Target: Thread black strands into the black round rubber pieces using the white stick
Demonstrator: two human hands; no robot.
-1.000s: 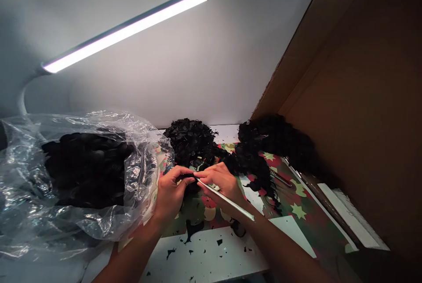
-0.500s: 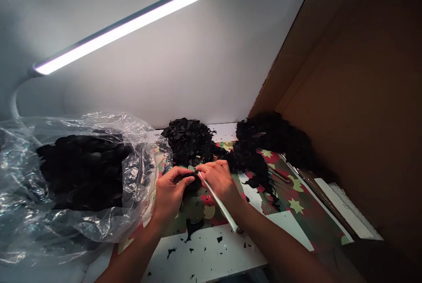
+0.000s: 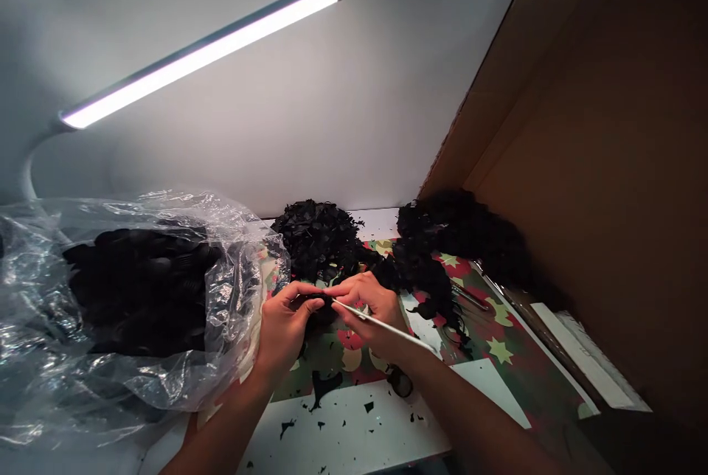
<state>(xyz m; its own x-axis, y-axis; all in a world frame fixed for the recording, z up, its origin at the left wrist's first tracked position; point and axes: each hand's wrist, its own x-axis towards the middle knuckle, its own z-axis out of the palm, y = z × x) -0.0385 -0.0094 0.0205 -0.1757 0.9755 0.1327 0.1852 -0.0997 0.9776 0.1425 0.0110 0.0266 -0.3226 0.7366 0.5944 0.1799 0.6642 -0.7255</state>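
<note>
Since half a second ago, the white stick (image 3: 387, 326) has swung to a flatter slant, its free end now farther right, by the wrist. The small black piece (image 3: 317, 296) is mostly covered by fingertips, so its outline is hard to make out, as is the stick's tip against it. Both forearms are cut off at the bottom edge; the right-hand black heap (image 3: 470, 228) fades into shadow beside the cardboard (image 3: 586, 128), and the lamp's (image 3: 202, 49) neck disappears behind the plastic bag (image 3: 232, 305).

The stick's long axis runs from its tip at the black piece down to the right, across the right hand (image 3: 377, 309), which grips it in bent fingers. The left hand (image 3: 282, 319) pinches the piece between thumb and forefinger, above the patterned cover (image 3: 501, 351), before the scrap pile (image 3: 317, 231).
</note>
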